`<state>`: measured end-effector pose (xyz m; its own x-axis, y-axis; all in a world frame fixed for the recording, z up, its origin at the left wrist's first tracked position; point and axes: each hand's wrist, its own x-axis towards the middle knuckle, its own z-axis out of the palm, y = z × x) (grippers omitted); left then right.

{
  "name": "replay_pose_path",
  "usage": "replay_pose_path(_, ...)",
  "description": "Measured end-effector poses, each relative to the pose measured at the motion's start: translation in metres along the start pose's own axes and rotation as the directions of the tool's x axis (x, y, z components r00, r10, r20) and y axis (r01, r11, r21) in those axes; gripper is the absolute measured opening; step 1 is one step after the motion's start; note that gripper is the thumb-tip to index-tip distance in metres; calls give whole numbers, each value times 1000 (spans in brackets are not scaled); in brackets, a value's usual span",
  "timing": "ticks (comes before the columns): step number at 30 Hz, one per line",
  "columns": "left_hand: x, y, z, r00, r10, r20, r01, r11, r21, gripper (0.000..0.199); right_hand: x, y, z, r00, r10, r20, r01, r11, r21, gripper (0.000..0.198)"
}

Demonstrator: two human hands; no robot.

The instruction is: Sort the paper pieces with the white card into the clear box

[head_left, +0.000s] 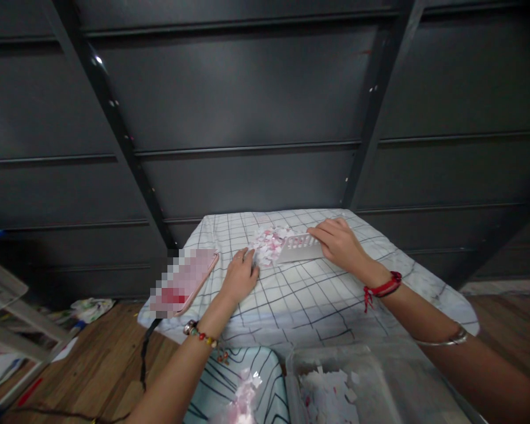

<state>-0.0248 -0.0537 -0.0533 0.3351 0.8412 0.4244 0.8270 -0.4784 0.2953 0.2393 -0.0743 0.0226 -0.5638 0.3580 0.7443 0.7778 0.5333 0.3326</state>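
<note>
A loose pile of small white and pink paper bits (269, 242) lies on a table with a white checked cloth (300, 300). My right hand (338, 241) grips the upper right end of a white slotted plastic tray (302, 253), whose low wall stands against the right side of the pile. Part of the tray is hidden behind my fingers. At the pile's left edge my left hand (241, 274) rests on the cloth, fingers stretched out and holding nothing that I can see.
A pink-edged phone (209, 268), its screen blurred, lies at the table's left with a dark cable below. Near me are a clear plastic bin (380, 383) with paper pieces and a patterned cushioned surface (265, 377) bearing a plastic bag (245, 400). A dark panelled wall (247, 106) stands behind.
</note>
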Motion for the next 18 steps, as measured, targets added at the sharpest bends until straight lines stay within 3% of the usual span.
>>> replay_pose_path(8,0,2,-4,997,-74,-3,74,994,75,46,21,-22,19,1000,-13,-3,13,1000,8,32)
replay_pose_path(18,0,9,-9,994,-109,27,106,989,104,46,17,-16,12,1000,-1,6,1,1000,-27,31)
